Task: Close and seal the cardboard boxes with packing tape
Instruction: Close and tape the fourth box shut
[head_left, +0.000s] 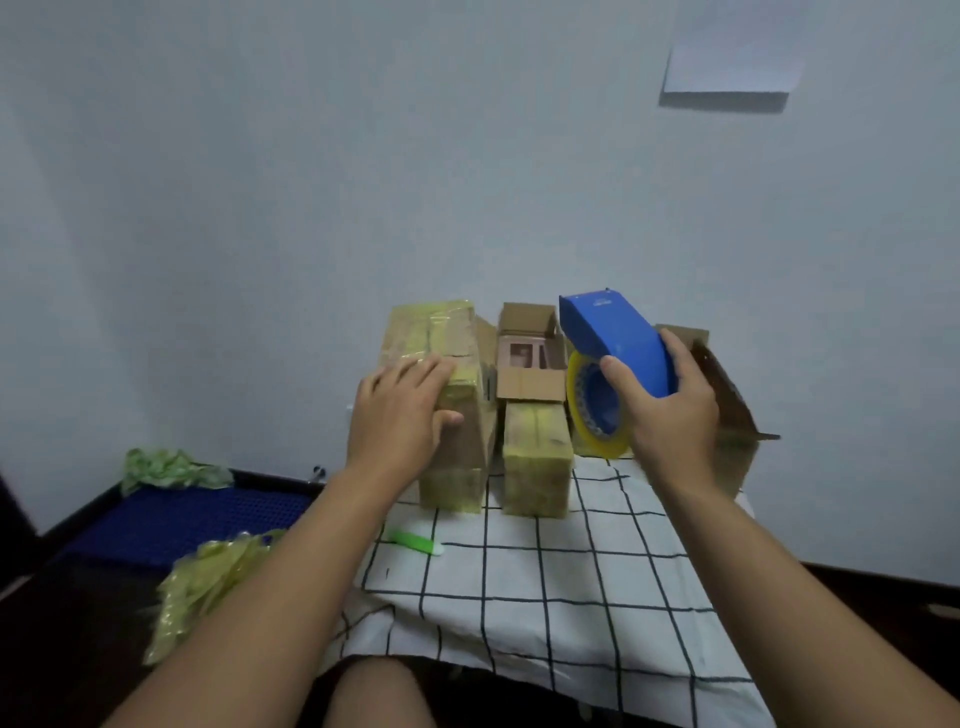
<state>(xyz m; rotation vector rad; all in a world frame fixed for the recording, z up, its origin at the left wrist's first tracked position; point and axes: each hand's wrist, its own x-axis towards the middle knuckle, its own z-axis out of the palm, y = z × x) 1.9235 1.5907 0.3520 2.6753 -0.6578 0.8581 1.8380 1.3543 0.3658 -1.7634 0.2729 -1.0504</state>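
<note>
The right grip (662, 410) was curled round the blue dispenser (618, 345), holding it with its yellow tape roll (597, 415) above the tabletop (545, 571). The left grip (400, 415) lay flat, fingers straight, on the tall taped box (452, 395). Just right of it stood a short taped box (537, 457), with an open box (530, 353) behind. A green cutter (415, 541) lay on the checked cloth.
</note>
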